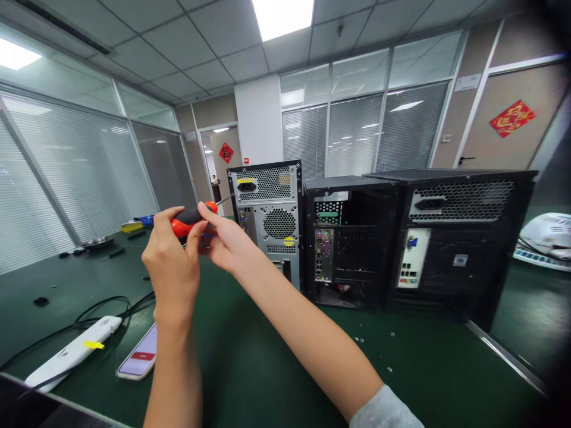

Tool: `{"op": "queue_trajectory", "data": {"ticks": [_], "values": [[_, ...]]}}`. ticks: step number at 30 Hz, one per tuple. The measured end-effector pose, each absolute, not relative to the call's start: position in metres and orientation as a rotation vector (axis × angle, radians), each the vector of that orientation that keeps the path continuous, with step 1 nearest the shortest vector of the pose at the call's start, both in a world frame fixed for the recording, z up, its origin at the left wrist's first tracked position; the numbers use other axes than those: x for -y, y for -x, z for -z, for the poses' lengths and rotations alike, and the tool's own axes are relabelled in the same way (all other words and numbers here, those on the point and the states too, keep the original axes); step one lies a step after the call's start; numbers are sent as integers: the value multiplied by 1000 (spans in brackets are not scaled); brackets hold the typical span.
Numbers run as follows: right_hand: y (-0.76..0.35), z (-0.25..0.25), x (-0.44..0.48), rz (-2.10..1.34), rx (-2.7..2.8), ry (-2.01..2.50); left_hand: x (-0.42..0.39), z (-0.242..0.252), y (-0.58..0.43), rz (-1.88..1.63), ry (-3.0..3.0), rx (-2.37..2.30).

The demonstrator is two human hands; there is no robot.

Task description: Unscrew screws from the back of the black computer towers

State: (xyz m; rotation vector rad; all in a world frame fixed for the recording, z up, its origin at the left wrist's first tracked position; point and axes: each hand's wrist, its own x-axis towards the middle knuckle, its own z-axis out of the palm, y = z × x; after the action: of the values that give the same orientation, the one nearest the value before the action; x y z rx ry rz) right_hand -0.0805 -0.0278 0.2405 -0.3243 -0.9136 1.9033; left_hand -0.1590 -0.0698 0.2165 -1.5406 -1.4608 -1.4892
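Note:
A red-and-black screwdriver [190, 220] is held in both hands, its shaft pointing at the left rear edge of a computer case [271, 239] with a silver back panel. My left hand [173, 261] is closed around the handle's back end. With thumb and fingers closed, my right hand [229, 241] grips the front of the handle near its red collar; some of its fingers are hidden. The metal shaft reaches close to the case's edge, but whether the tip touches a screw cannot be made out. A power socket [247, 186] and a round fan grille [279, 223] show on the panel.
Two black computer cases [357, 249] [455, 261] stand to the right. Small screws [389, 369] lie before them. On the left are a phone [140, 356], a white power strip [74, 352], black cables [104, 300] and a metal dish [98, 242].

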Motion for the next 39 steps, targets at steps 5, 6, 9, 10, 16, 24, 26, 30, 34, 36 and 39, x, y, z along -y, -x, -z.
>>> {"op": "queue_trajectory", "data": {"ticks": [5, 6, 9, 10, 16, 24, 26, 30, 34, 36, 39], "values": [[81, -239, 28, -1907, 900, 311, 76, -219, 162, 1396, 1630, 1454], [81, -239, 28, -1910, 899, 308, 76, -219, 163, 1382, 1637, 1442], [81, -239, 28, -1916, 892, 294, 75, -219, 166, 1337, 1652, 1413], [80, -238, 27, -1917, 889, 290, 74, -219, 167, 1319, 1655, 1410], [81, -237, 25, -1930, 868, 270, 72, -218, 172, 1229, 1655, 1403], [72, -227, 22, -1825, 1119, 204, 76, -219, 168, 1303, 1611, 1432], [61, -224, 19, -1701, 1259, 263, 75, -218, 169, 1298, 1586, 1459], [28, -223, 2, -1122, 1330, 539, 74, -216, 170, 1280, 1594, 1507], [-14, -234, -18, -640, 1266, 625, 72, -216, 166, 1296, 1625, 1499], [-37, -243, -27, -386, 1249, 668, 72, -217, 165, 1281, 1638, 1488], [-69, -258, -37, 46, 1209, 809, 72, -221, 167, 1195, 1661, 1508]]}}
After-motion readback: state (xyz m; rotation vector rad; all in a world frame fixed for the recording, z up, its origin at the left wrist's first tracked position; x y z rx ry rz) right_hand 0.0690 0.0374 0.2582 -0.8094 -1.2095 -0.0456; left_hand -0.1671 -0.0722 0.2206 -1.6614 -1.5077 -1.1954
